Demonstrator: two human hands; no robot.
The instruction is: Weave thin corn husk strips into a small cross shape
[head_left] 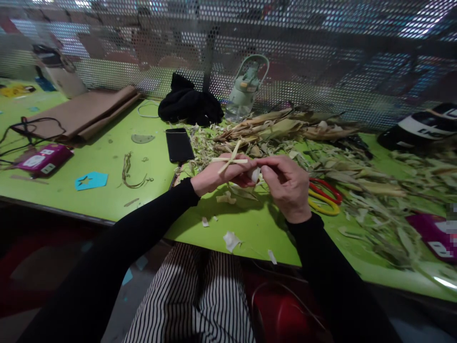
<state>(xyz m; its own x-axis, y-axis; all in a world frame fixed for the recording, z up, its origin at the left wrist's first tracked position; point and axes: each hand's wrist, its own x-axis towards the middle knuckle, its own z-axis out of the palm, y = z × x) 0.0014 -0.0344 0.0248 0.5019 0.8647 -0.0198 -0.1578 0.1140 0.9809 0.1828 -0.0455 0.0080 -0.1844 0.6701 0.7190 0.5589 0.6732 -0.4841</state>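
Note:
My left hand is closed above the table's front part. Across its back lie pale flat strips of dried leaf, crossing like an X. At its fingertips a small white piece shows, its kind unclear. My right hand meets it there, thumb and forefinger pinched together; what sits between them is too small to make out. Just right of that hand, partly behind it, are red and yellow looped handles. White scraps lie below both hands on the green table.
Dried husks and leaf shreds spread behind and to the right. A phone, black cloth and green bottle stand or lie farther back. Left are a brown paper bag, a purple box and a blue tag.

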